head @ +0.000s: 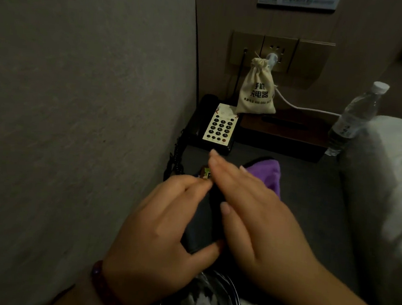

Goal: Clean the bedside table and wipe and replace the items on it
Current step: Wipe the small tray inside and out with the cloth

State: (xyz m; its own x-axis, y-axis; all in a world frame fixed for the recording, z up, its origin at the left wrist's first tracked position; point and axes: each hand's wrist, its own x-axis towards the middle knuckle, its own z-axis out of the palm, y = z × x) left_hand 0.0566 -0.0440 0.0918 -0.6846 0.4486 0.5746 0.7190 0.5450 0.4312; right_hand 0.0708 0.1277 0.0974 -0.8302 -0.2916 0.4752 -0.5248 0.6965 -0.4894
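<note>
One dark item (199, 225), mostly hidden

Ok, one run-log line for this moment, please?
left hand: grips dark flat item | right hand: open, flat over it | purple cloth: on bedside table | phone: back left

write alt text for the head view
A person's left hand grips a dark flat item over a bedside table, the right hand open beside it. Behind are a purple cloth, a telephone, a cloth pouch and a water bottle.
</note>
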